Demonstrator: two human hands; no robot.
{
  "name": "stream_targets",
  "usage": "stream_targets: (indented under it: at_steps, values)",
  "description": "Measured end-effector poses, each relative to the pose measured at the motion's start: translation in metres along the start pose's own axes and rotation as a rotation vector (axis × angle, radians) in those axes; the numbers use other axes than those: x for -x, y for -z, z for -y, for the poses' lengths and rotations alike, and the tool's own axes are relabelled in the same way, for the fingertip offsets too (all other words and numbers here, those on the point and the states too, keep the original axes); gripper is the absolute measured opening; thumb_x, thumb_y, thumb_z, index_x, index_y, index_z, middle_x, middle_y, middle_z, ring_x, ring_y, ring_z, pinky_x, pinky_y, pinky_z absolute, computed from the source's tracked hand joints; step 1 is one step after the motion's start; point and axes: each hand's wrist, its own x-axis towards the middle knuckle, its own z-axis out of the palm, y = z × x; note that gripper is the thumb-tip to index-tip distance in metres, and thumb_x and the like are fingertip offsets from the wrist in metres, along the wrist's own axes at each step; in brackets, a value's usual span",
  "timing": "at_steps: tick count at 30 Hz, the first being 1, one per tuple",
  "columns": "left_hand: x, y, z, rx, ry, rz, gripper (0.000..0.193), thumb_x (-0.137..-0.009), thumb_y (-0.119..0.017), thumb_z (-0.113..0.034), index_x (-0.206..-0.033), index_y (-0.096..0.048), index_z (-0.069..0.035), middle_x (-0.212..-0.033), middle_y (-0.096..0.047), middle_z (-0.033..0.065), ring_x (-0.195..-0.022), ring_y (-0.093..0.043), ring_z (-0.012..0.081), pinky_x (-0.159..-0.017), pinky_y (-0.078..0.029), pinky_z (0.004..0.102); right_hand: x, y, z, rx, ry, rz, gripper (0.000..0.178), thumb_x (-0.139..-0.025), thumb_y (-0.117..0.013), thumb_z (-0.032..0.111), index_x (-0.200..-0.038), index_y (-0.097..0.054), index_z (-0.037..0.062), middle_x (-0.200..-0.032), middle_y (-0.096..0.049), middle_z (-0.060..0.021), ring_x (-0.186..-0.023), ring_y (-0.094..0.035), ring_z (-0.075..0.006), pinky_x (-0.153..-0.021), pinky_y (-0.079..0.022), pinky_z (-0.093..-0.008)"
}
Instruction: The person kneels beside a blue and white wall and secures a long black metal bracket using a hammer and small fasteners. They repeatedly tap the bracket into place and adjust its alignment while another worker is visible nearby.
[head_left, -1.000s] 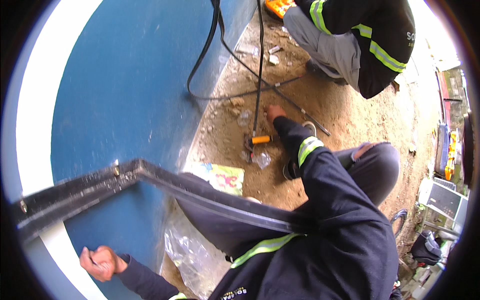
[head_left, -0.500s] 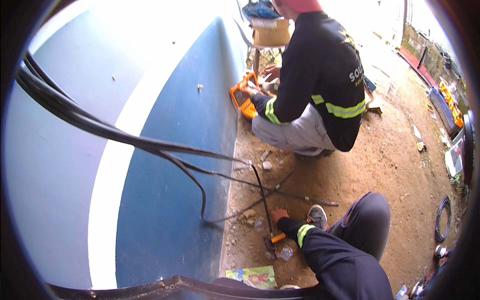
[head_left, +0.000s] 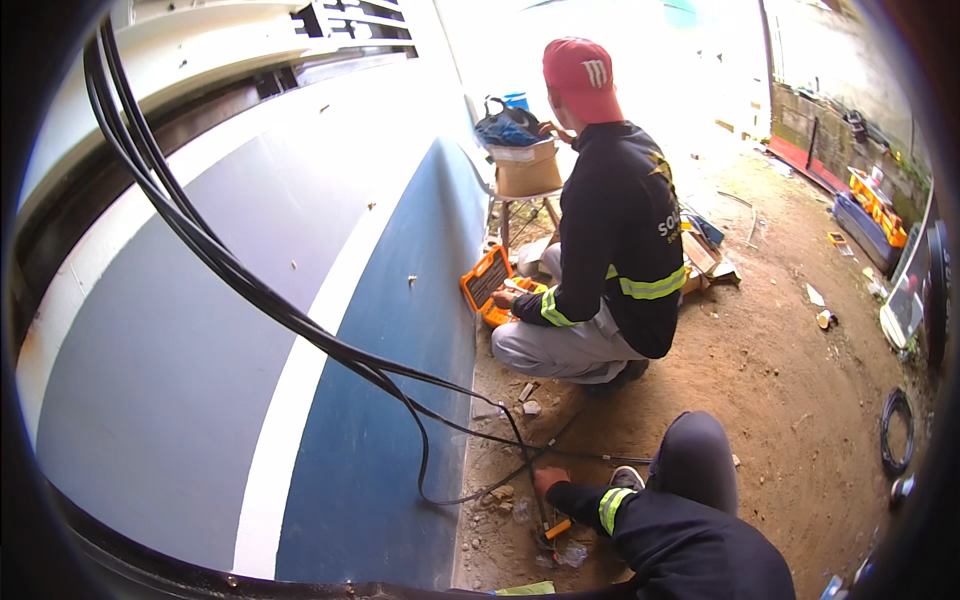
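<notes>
My right hand [head_left: 549, 481] reaches down close to the ground, at the edge of a thin black cable [head_left: 523, 446]. Its fingers are too small and partly hidden to show whether they grip the cable. Below the hand, the cable's lower end meets a black tool with an orange handle [head_left: 558, 529]. A scrap of clear plastic [head_left: 572, 554] lies beside that tool. Thick black cables [head_left: 270, 300] sweep down across the wall from the upper left and spread out near the ground. My left hand is out of view.
A blue, grey and white wall [head_left: 370, 430] rises on the left. Ahead, a co-worker [head_left: 620, 240] in a red cap squats by an open orange case [head_left: 487, 282]. A cardboard box [head_left: 526, 168] sits on a stool. Coiled cable [head_left: 897, 432] lies on the dirt at right.
The view has tilted up, bringing in more wall and the co-worker's cap. The co-worker's farther hand has risen to the bag on the box. My right hand stays beside the cable.
</notes>
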Motion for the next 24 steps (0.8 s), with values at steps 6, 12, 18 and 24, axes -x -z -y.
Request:
stream_targets:
  at_steps: [6,12,18,24]
  values:
    - [-0.042,-0.015,-0.022,0.027,-0.071,-0.061,0.04,-0.106,-0.037,-0.015,-0.081,-0.068,-0.005,-0.072,-0.066,0.0094,-0.057,-0.064,0.027,-0.053,-0.055,0.0387,0.009,0.04,0.058,-0.076,0.085,0.003,0.029,-0.092,-0.063,0.025,-0.102,-0.079,0.0028,-0.103,-0.077,-0.0255,-0.1,-0.075,-0.0443,-0.086,-0.061,-0.0529]
    - [-0.042,-0.017,-0.021,0.15,0.02,-0.185,0.045,-0.108,-0.037,-0.018,-0.076,-0.066,-0.005,-0.064,-0.062,0.0084,-0.052,-0.061,0.0267,-0.048,-0.051,0.0374,0.06,0.098,0.134,0.022,0.214,0.186,0.028,-0.088,-0.067,0.027,-0.09,-0.078,0.0017,-0.094,-0.077,-0.0235,-0.092,-0.076,-0.0428,-0.083,-0.062,-0.0501]
    - [-0.039,-0.024,-0.013,0.205,-0.017,-0.241,0.047,-0.108,-0.035,-0.018,-0.077,-0.066,-0.004,-0.064,-0.061,0.0082,-0.051,-0.061,0.0267,-0.049,-0.052,0.0379,0.122,0.163,0.171,-0.057,0.439,0.457,0.024,-0.087,-0.061,0.019,-0.085,-0.077,0.001,-0.083,-0.076,-0.0195,-0.078,-0.076,-0.0344,-0.071,-0.062,-0.0438]
    - [-0.041,-0.018,-0.015,0.202,-0.036,-0.139,0.039,-0.104,-0.039,-0.009,-0.078,-0.068,-0.004,-0.067,-0.064,0.0101,-0.054,-0.063,0.0282,-0.051,-0.053,0.0386,0.149,0.161,0.163,-0.149,0.744,0.489,0.018,-0.083,-0.063,0.017,-0.082,-0.077,0.0055,-0.082,-0.076,-0.0152,-0.081,-0.075,-0.0306,-0.071,-0.06,-0.0423]
